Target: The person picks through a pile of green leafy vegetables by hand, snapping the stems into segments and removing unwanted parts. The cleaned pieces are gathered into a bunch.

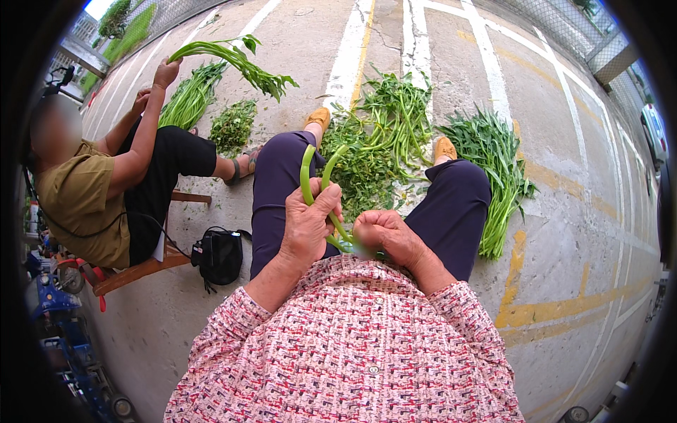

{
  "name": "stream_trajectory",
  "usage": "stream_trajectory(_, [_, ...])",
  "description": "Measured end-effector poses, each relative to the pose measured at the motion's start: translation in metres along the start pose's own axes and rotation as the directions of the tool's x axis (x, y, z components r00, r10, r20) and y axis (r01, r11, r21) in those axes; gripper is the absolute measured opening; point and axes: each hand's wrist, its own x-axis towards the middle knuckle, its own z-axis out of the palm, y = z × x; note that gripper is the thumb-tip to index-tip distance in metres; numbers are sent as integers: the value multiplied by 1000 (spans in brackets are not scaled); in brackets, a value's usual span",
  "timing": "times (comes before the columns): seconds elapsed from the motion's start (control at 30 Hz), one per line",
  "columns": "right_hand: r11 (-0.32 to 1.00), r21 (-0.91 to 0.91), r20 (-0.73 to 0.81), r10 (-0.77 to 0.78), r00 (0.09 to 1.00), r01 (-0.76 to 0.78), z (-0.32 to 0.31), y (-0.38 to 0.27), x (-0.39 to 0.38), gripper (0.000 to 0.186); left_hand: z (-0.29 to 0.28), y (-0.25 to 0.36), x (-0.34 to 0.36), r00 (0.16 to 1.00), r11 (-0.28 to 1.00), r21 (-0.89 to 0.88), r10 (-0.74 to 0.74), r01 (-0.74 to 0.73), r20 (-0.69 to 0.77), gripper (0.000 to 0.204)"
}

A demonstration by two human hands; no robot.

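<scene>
My left hand [307, 222] is closed around a couple of thick green leafy-vegetable stems [306, 173], whose bare ends stick up above the fingers. The stems slant down toward my right hand [396, 240], which pinches at their lower part in front of my shirt. A blurred patch covers the right fingertips, and a little green shows beneath them. Beyond my hands, between my feet, lies a loose heap of picked leaves and long stems [374, 130]. Beside my right leg rests a bundle of long-stemmed greens [493, 176], leaves pointing away and stems toward me.
On the left, a seated person [84, 176] holds up a bunch of greens [236, 60]. Near that person lie another bundle [190, 95] and a small leaf pile [234, 127]. A black bag [217, 255] sits beside a wooden stool [141, 273]. Painted lines mark the concrete.
</scene>
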Motion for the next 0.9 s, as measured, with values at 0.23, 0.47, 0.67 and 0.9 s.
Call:
stream_trajectory(0.23, [989,-147,23,6,1000,-2,-1,-3,2,6,4,-2,1,1000,999,24,-29,29,1,11])
stream_trajectory(0.47, [904,-416,28,-92,995,95,5,-14,0,10,2,-5,3,999,997,63,-53,52,10,12])
stream_trajectory(0.67, [642,-707,90,-334,938,296,10,-12,1,11,3,-4,3,998,994,86,-69,67,16,12])
stream_trajectory(0.9, [813,-568,-73,-207,976,130,6,-10,3,10,-2,3,1,993,997,74,-30,21,116,13])
